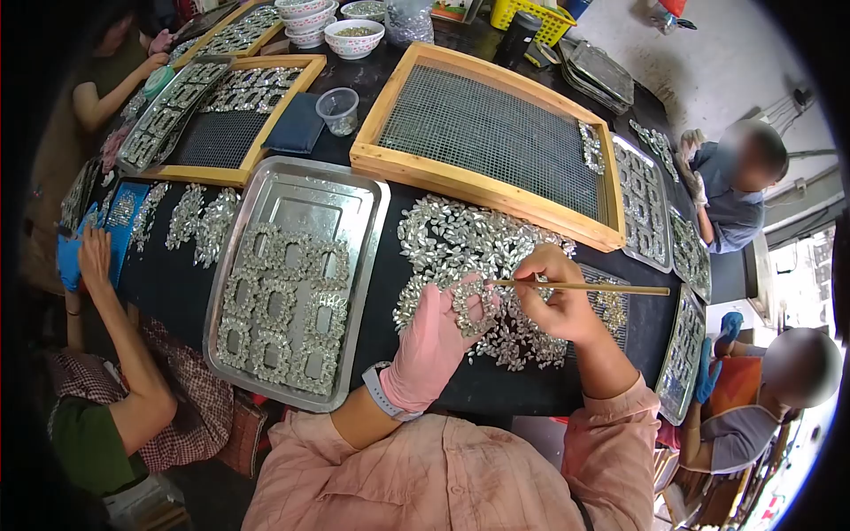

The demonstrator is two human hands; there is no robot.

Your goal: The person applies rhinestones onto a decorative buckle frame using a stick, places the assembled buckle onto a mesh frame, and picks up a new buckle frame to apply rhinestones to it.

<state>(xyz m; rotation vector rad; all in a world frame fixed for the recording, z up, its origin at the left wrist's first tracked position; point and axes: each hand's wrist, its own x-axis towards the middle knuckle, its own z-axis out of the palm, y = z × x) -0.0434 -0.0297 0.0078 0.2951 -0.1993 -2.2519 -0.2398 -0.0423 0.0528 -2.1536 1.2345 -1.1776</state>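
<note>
My left hand (423, 341), in a pink glove, holds an oval ring covered in clear stones (462, 311) between its fingers. Bare, my right hand (558, 299) pinches a thin wooden stick (624, 288), whose dark tip meets the ring's upper edge. Whether a stone sits on that tip is too small to tell. A spread of loose silvery stones (434, 232) lies on the black tabletop around and beyond both hands. To the left, a metal tray (370, 257) carries several similar stone-covered rings (276, 305) in rows.
A wood-framed mesh screen (487, 115) lies beyond the stones, one ring at its right end. Near it are a plastic cup (337, 111) and a dark blue pouch (295, 124). More filled trays (642, 208) line the right edge. Co-workers sit on both sides.
</note>
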